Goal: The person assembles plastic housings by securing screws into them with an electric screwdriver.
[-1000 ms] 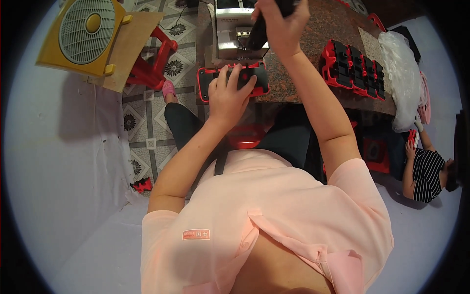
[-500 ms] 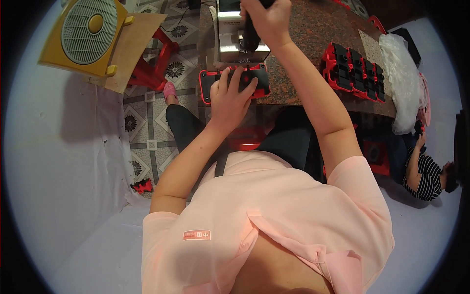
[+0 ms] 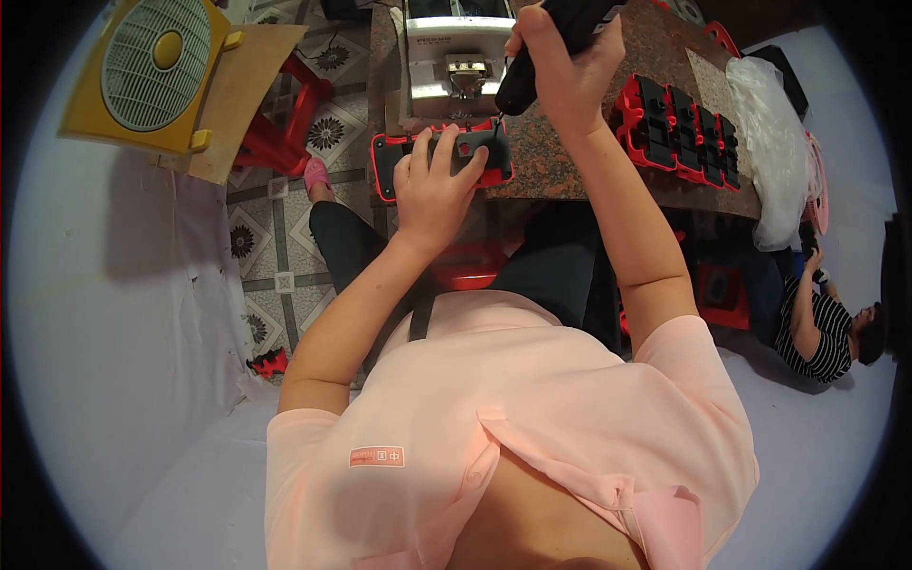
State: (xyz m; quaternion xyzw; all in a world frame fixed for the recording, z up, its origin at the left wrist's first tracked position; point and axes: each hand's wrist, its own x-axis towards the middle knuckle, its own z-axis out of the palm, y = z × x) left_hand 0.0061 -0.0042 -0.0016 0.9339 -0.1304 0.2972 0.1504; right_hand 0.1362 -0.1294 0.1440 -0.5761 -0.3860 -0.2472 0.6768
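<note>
A red-and-black plastic housing (image 3: 493, 163) lies at the table's near edge. My left hand (image 3: 433, 195) holds it down, with spread, bent fingers hooked over its top. Wrapped around a black electric screwdriver (image 3: 519, 87) is my right hand (image 3: 574, 85), its fingers closed on the body. The screwdriver leans with its bit down at the housing's far right part; whether the tip touches a screw is too small to tell. Just beyond the housing stands a silver metal machine (image 3: 456, 49) with a small mechanism at its front.
Several red-and-black housings (image 3: 676, 133) stand in a row on the speckled stone tabletop (image 3: 546, 171). Clear plastic bagging (image 3: 774, 157) hangs by the table's right end. At left, a yellow box fan (image 3: 142, 76) sits on a board over a red stool (image 3: 290, 114). Another person (image 3: 817, 328) sits far right.
The screwdriver and my right hand have moved right and nearer, from over the silver machine to the housing's far right part. My left hand stays on the housing.
</note>
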